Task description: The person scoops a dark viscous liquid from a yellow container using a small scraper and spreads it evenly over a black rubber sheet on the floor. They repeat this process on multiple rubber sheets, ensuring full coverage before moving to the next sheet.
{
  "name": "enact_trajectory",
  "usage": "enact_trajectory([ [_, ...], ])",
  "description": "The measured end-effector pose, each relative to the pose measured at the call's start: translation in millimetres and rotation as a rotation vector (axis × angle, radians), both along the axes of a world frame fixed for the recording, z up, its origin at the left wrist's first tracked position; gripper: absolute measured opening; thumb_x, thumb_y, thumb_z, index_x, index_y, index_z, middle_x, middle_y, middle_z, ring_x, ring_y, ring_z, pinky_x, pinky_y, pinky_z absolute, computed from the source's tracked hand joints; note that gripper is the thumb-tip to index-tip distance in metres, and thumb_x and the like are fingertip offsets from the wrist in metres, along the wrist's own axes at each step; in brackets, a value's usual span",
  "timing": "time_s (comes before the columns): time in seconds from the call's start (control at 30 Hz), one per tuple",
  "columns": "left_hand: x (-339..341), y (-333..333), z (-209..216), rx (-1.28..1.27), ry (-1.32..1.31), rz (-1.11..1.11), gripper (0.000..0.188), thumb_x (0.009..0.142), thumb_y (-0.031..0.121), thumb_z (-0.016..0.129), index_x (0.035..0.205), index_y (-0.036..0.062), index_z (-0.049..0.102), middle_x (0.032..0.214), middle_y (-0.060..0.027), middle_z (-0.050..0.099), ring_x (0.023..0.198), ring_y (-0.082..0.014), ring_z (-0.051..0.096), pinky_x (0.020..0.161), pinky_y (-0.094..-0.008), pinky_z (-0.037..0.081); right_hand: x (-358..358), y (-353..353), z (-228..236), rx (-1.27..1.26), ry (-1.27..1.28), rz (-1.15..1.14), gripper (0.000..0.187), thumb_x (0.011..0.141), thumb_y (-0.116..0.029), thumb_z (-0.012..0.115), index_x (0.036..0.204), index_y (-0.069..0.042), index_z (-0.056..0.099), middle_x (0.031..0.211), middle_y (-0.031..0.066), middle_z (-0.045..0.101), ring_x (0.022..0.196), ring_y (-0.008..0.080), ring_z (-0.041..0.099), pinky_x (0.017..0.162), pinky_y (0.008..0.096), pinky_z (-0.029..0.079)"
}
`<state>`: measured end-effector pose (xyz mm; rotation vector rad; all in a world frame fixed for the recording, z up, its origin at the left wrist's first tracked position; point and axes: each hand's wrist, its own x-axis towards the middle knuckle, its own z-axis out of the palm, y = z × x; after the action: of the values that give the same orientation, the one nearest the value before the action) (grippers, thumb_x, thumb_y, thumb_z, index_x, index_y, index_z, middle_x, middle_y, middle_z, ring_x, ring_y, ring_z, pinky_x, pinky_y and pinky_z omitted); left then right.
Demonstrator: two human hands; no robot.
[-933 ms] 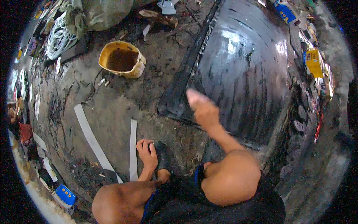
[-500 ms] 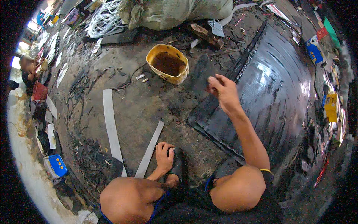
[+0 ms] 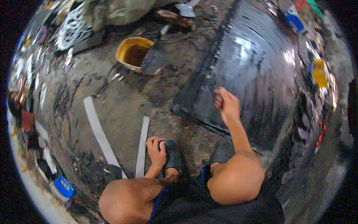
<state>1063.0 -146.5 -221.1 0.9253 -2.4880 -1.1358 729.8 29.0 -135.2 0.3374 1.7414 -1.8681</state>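
Note:
My left hand (image 3: 156, 151) is low beside my left dark shoe (image 3: 172, 156), its fingers loosely bent and apart, with no held thing visible. Just left of it lies a narrow pale grey strip (image 3: 142, 145), and farther left a wider pale strip (image 3: 100, 130). My right hand (image 3: 228, 104) hovers over the near left part of a glossy black sheet (image 3: 257, 74), fingers curled in, nothing visible in them. Ahead stands a yellowish tub (image 3: 121, 52) with dark brown contents. A blurred dark flat piece (image 3: 153, 58) covers its right side; whether it touches the tub I cannot tell.
A large pale sack (image 3: 126, 13) and a coil of white cord (image 3: 72, 30) lie at the far left. A wooden piece (image 3: 173, 18) is beyond the tub. Blue boxes (image 3: 62, 187) and a yellow box (image 3: 319, 72) sit among scraps along the sides.
My right hand has drawn back toward me, away from the dark piece, which now overlaps the tub's right side. My view has shifted right; my left hand stays by the shoe.

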Motion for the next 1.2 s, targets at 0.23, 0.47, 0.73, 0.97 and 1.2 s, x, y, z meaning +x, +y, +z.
enact_trajectory([
  [0.23,-61.1,-63.9,8.4,0.312,0.021,-0.079,0.020,0.100,0.007,0.064,0.119,0.0032,0.069,0.119,-0.0093,0.067,0.107,-0.0220,0.064,0.092,-0.0370,0.051,152.3,407.1,-39.4,0.559,0.069,-0.844,0.023,0.104,-0.023,0.072,0.113,-0.002,0.075,0.087,0.0044,0.074,0.072,0.0104,0.066,0.060,0.0277,0.052],
  [0.47,-203.4,-47.1,-0.8,0.581,-0.203,-0.384,0.025,0.105,0.014,0.065,0.125,-0.0003,0.069,0.102,-0.0087,0.072,0.095,-0.0196,0.069,0.078,-0.0346,0.059,160.2,514.8,-67.1,0.562,-0.135,-0.997,0.021,0.099,-0.015,0.072,0.117,-0.004,0.075,0.090,0.0067,0.077,0.063,0.0136,0.066,0.052,0.0275,0.050],
  [0.73,-186.4,-7.9,-25.6,0.634,-0.265,-0.327,0.048,0.101,0.018,0.071,0.144,0.0044,0.055,0.131,-0.0109,0.060,0.110,-0.0206,0.063,0.077,-0.0368,0.060,120.5,585.1,-171.8,0.970,-0.069,-0.973,0.021,0.093,-0.022,0.078,0.093,-0.002,0.075,0.080,0.0068,0.074,0.056,0.0148,0.060,0.046,0.0323,0.043],
  [0.97,-195.4,-21.1,-8.5,0.859,-0.280,-0.087,0.042,0.101,0.023,0.071,0.137,0.0024,0.061,0.107,-0.0060,0.064,0.089,-0.0169,0.065,0.067,-0.0323,0.059,110.5,537.2,-198.1,0.564,-0.159,-1.312,0.034,0.090,-0.033,0.081,0.090,0.000,0.072,0.083,0.0071,0.073,0.060,0.0153,0.060,0.050,0.0362,0.043],
  [1.2,-195.5,16.2,10.9,0.734,-0.317,-0.143,0.027,0.105,0.030,0.067,0.108,0.0033,0.064,0.087,-0.0025,0.060,0.074,-0.0144,0.065,0.059,-0.0327,0.057,105.4,527.8,-151.1,0.600,0.108,-1.241,0.050,0.092,-0.034,0.082,0.126,-0.001,0.067,0.100,0.0081,0.072,0.086,0.0249,0.065,0.086,0.0433,0.056],
])
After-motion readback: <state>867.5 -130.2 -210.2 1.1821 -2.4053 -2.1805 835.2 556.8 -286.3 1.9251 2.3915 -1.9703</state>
